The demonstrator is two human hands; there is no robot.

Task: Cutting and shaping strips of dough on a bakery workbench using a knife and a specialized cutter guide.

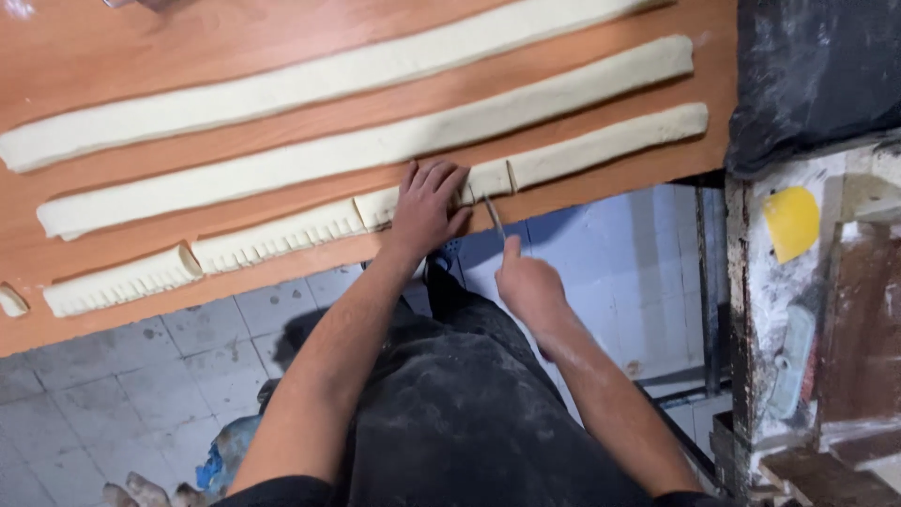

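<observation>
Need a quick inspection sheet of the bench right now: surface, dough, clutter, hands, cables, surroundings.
Surface: orange-brown wooden table, bare between the strips.
Job's things: three long dough strips; the nearest strip is cut into pieces with scored edges; middle strip and far strip whole.
Clutter: small dough offcut at the left edge.
Grippers: left hand pressed flat on the nearest strip; right hand holds a thin knife beside it.
Cables: nothing seen.
Surroundings: grey tiled floor; yellow scraper on a worn stand at right.
</observation>
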